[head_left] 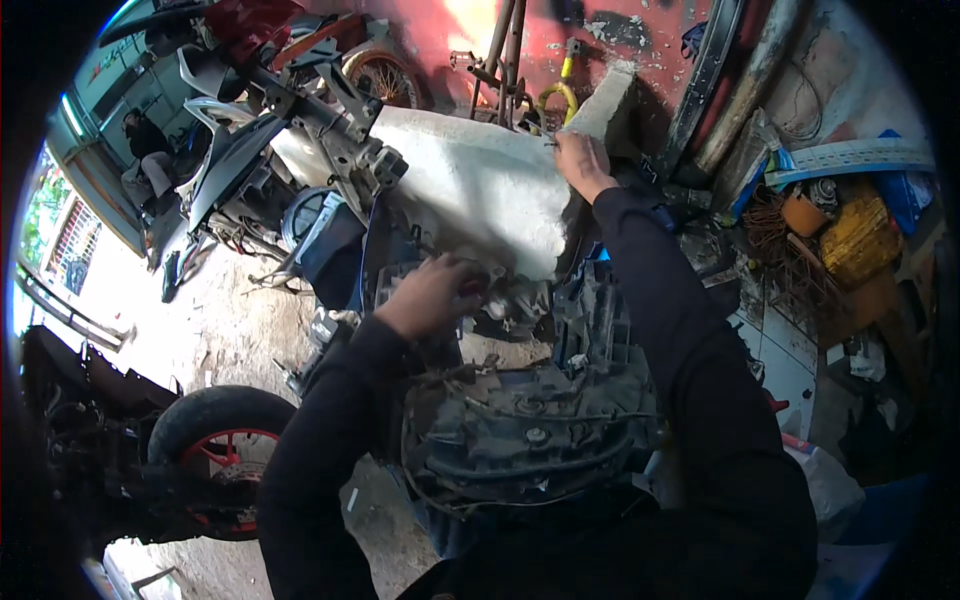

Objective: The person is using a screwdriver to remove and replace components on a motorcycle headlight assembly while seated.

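Observation:
In front of me stands a partly stripped motorbike body with a dusty black plastic section [535,435] nearest me and a gap ahead of it. My left hand [435,295] is over the left side of that gap. Its fingers are curled, with a small dark reddish patch at the fingertips that is too unclear to name. Farther off, my right hand [583,165] reaches to the top right of a low whitish concrete wall [470,165]. Its fingers are pinched together at the wall's edge, and a tiny dark thing shows at their tips.
A wheel with a red rim [225,450] stands at the lower left. Another stripped motorbike [340,150] leans at the upper left, and a person [150,150] sits beyond it. Metal scraps and a yellow bundle [860,240] lie on the right. A yellow tube [560,95] rises behind the wall.

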Action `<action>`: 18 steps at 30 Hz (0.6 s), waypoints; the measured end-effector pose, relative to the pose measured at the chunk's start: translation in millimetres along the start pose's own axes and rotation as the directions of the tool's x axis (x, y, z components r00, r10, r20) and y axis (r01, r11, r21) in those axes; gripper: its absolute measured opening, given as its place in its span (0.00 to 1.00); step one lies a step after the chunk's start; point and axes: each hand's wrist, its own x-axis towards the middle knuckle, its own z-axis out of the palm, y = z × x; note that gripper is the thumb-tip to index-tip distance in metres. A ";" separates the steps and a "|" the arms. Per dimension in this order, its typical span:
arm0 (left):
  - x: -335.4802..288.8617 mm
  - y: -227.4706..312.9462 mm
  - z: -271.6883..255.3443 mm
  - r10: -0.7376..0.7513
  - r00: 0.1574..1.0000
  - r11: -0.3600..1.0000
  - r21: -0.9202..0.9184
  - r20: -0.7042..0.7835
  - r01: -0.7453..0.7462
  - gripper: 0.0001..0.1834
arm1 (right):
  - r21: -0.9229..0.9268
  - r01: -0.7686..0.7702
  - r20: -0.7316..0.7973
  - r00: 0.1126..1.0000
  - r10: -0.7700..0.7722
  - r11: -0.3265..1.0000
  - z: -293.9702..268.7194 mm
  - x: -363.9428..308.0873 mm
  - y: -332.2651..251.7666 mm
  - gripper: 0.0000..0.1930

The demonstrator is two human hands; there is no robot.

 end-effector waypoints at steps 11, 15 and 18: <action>-90.6 -42.8 -18.5 -0.153 0.962 0.988 -0.021 -0.227 0.152 0.22 | 0.086 0.086 0.170 0.980 -0.100 0.993 -7.1 -2.3 -27.5 0.15; -87.7 -56.9 -6.0 -0.206 0.907 0.978 -0.052 -0.368 0.201 0.34 | 0.158 0.040 0.184 0.980 -0.070 0.987 -38.3 -12.8 -23.5 0.16; -91.9 -64.9 7.8 -0.246 0.849 0.967 -0.064 -0.468 0.245 0.43 | 0.174 0.071 0.165 0.981 -0.100 0.982 -56.4 -31.0 -10.3 0.15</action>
